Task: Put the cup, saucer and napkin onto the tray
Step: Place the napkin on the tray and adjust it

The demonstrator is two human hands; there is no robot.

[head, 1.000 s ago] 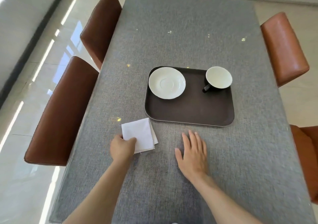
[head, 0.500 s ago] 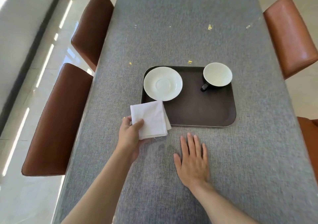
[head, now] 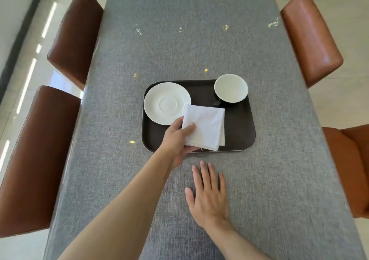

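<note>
A dark brown tray lies in the middle of the grey table. On its far left part sits a white saucer. A cup, dark outside and white inside, stands at the tray's far right corner with its handle toward me. My left hand grips a folded white napkin by its left edge and holds it over the tray's near middle, its corner overlapping the saucer's rim. My right hand rests flat on the table just in front of the tray, fingers apart.
The table is covered with a grey cloth. Two dark brown chairs stand along its left side and orange-brown chairs along its right. Pale floor shows on both sides.
My left hand has carried the napkin from the table left of the tray up and to the right, so it now hangs over the tray. My right hand has stayed flat on the table.
</note>
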